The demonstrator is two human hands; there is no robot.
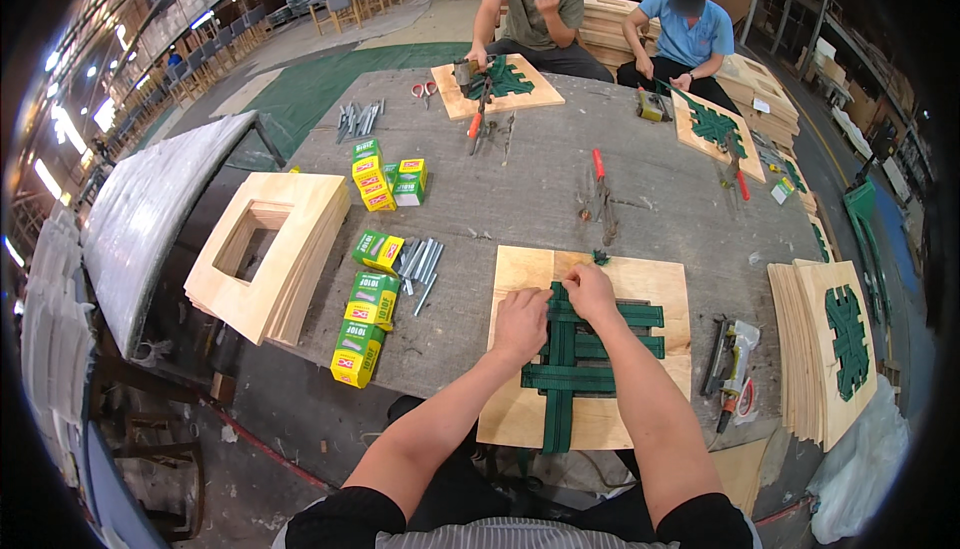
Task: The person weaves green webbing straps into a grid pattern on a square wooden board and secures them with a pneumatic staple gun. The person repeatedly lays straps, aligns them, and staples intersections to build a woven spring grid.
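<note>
In front of me lies a square plywood board [505, 269] with green webbing straps [570, 379] crossing over its middle. One strap runs lengthwise toward me and hangs past the near edge; others cross it. My left hand [522, 321] rests at the left of the lengthwise strap's far end, its closed fingertips on the strap's edge. From the other side, my right hand [590, 294] pinches that same far end. Fingertips of both hands are partly hidden. A small dark green scrap [600, 258] lies just beyond my right hand.
Green-and-yellow boxes [365, 299] and loose metal staple strips [422, 261] lie left. Framed plywood panels [270, 249] stack at far left. A stapler-like tool [717, 357] and boards [800, 349] stand right. Red-handled pliers [600, 184] lie ahead. Two people [690, 39] work across the table.
</note>
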